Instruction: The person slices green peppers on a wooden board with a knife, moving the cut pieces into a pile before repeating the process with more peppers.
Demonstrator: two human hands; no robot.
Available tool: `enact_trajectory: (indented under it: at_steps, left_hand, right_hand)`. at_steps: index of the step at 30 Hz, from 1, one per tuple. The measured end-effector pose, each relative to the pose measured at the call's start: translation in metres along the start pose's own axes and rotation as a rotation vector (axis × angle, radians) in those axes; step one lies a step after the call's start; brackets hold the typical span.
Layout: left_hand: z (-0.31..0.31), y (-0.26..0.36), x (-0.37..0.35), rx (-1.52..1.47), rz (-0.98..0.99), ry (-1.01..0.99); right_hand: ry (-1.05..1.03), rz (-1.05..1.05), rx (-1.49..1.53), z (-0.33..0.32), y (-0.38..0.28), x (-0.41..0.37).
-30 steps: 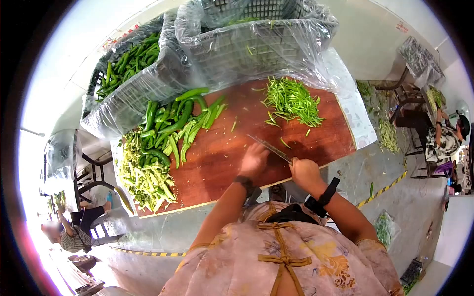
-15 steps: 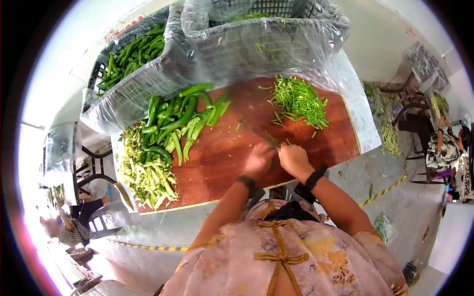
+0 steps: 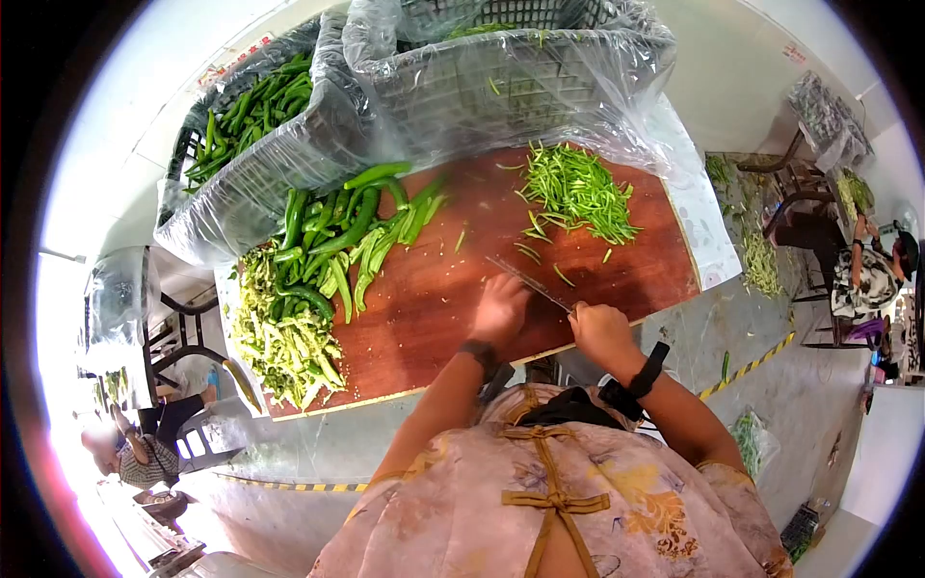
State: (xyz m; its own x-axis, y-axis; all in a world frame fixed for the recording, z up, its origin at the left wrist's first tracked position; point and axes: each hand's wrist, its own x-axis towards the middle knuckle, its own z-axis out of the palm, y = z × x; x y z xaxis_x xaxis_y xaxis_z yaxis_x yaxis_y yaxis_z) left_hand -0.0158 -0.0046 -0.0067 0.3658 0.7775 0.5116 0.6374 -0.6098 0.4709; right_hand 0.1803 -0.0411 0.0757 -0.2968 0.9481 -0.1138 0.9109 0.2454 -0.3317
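My right hand (image 3: 603,332) is closed round the handle of a knife (image 3: 530,281), whose thin blade points up and left over the reddish-brown board (image 3: 414,332). My left hand (image 3: 501,308) is just left of the blade, low over the board; its fingers are blurred, and I cannot make out what is under them. Beyond the blade lies a heap of thin green strips (image 3: 583,193), with a few loose strips nearer the knife. Whole green peppers (image 3: 332,226) and halved pieces (image 3: 405,231) lie to the left, beside a pile of pale cores (image 3: 279,337).
A plastic-lined crate of green peppers (image 3: 252,120) stands at the back left. Another lined crate (image 3: 511,91) stands behind the board. One person (image 3: 149,458) sits at the far left, another (image 3: 858,279) at the far right. A bag of greens (image 3: 752,438) is on the floor.
My right hand has moved right with the knife, away from my left hand. More loose strips now show near the blade. The view has shifted slightly.
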Motion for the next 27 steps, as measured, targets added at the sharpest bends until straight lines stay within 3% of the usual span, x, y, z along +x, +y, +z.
enact_trajectory:
  at_steps: [9,15,17,18,22,27]
  left_hand:
    - [0.001,-0.003,-0.004,-0.018,-0.044,-0.004]
    - [-0.003,-0.002,0.002,-0.067,-0.032,-0.011]
    - [0.005,-0.009,-0.001,-0.15,0.005,0.069]
    - [0.004,-0.01,-0.001,-0.149,0.013,0.068]
    - [0.004,-0.004,-0.002,-0.072,-0.016,0.059]
    - [0.003,-0.001,-0.003,-0.003,-0.024,0.054]
  right_hand:
    - [-0.098,-0.003,-0.054,-0.005,-0.005,0.007]
    - [-0.035,-0.04,0.032,0.018,-0.018,0.053]
    - [0.077,-0.107,0.034,0.022,-0.022,0.067]
    - [0.056,-0.042,0.039,0.02,-0.024,0.07]
    - [0.148,-0.033,0.064,0.019,-0.012,0.063]
    - [0.049,-0.01,0.044,0.0,-0.013,0.021]
